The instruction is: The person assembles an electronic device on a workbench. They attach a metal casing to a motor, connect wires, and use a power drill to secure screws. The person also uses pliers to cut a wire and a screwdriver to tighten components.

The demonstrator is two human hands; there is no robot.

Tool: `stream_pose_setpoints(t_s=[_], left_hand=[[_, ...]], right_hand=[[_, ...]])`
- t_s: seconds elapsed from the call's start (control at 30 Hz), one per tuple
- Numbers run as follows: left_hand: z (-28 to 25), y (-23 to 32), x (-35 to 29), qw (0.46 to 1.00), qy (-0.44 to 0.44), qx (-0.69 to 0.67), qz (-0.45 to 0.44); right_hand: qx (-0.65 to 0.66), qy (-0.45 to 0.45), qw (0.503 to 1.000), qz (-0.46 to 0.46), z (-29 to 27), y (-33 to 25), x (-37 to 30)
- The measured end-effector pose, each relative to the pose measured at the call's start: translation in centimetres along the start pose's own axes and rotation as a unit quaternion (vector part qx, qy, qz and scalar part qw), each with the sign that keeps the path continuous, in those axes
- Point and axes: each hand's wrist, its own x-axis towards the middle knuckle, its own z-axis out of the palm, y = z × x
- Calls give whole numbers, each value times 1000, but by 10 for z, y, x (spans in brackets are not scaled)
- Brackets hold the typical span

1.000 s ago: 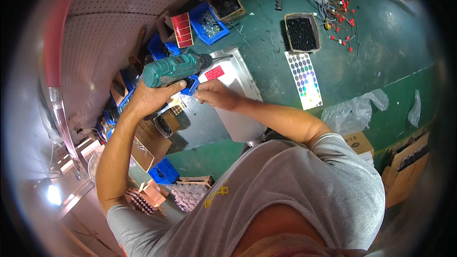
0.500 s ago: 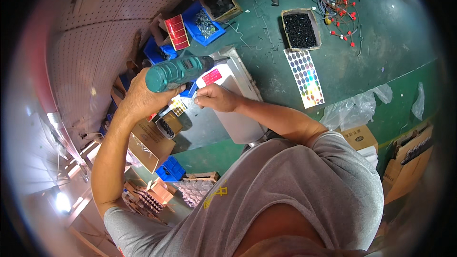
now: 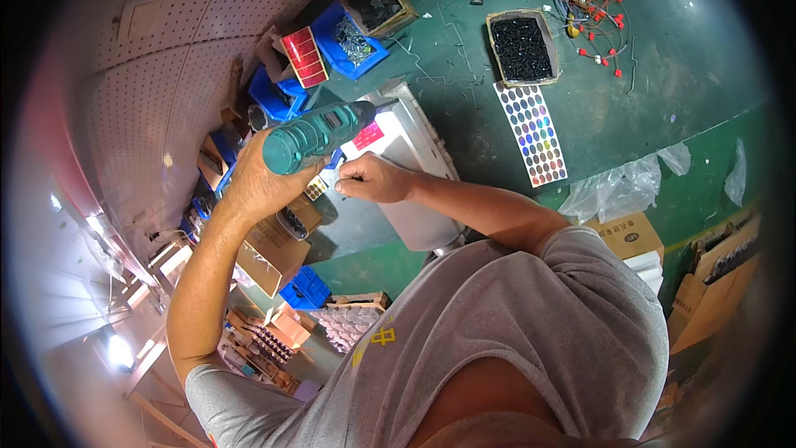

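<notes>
My left hand (image 3: pixel 264 181) is wrapped round the handle of a teal power screwdriver (image 3: pixel 319 137), whose bit end points to the right. Beneath the bit lies a pale grey, box-like housing (image 3: pixel 406 211) with a red label (image 3: pixel 367 136) on its bright upper face. Over the left edge of this housing hangs my right hand (image 3: pixel 377 178), its fingers curled in a pinch. Something tiny and dark shows at its fingertips, too small to name. The bit's tip is close above the housing's far end; whether it touches cannot be made out.
Blue bins (image 3: pixel 352 46) of small metal parts stand along the far left of the green table (image 3: pixel 663 116), near a sheet of red labels (image 3: pixel 305 58). Beyond the housing are a carton of black parts (image 3: pixel 522 50), a round-sticker sheet (image 3: pixel 532 137) and red-tipped wires (image 3: pixel 593 12). Plastic bags (image 3: pixel 618 187) lie right.
My left hand and the power screwdriver have shifted slightly to the right and nearer to me. My right hand keeps its pinch in almost the same place. The view has turned a little.
</notes>
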Motion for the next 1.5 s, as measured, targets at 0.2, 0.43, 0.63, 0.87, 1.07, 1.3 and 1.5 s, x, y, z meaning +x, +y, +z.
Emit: stream_pose_setpoints(t_s=[0.2,0.43,0.63,0.87,1.07,1.3,1.5], left_hand=[[12,1,2,999,13,-49,5],[10,22,-3,1000,10,-28,5],[11,4,-24,997,29,-71,32],[33,-18,-105,968,149,-194,47],[125,-100,-201,902,270,-334,40],[233,-194,-306,892,173,-413,63],[285,-228,-343,890,48,-453,11]], right_hand=[[-30,-3,999,-16,-2,-3,-3],[-40,-11,999,9,-3,-4,-1],[-66,-17,997,26,7,1,-2],[-30,34,998,34,15,17,12],[-311,192,931,15,9,-43,-49],[-104,388,890,215,65,-66,-244],[42,406,880,243,151,-9,-275]])
